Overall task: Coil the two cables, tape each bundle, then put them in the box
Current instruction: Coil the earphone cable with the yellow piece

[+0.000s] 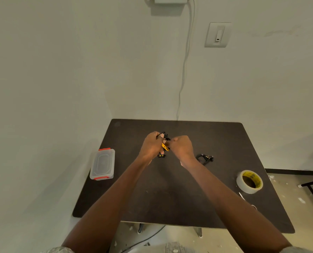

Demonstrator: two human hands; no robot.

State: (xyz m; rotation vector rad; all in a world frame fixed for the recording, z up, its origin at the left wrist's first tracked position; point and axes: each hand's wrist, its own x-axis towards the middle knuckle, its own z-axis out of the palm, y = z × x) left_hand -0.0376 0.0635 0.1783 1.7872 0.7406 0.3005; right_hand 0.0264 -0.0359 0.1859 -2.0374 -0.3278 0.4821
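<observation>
At the frame's centre, the left hand is gripping a coiled black-and-orange cable; the right hand is pinching it too.

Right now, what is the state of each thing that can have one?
Black cable: bunched, gripped by both hands, above the table.
Left hand: curled round that cable.
Right hand: pinching it.
Second cable: loosely coiled, lying on the table.
Box: lid on.
Tape roll: lying flat, untouched.
</observation>
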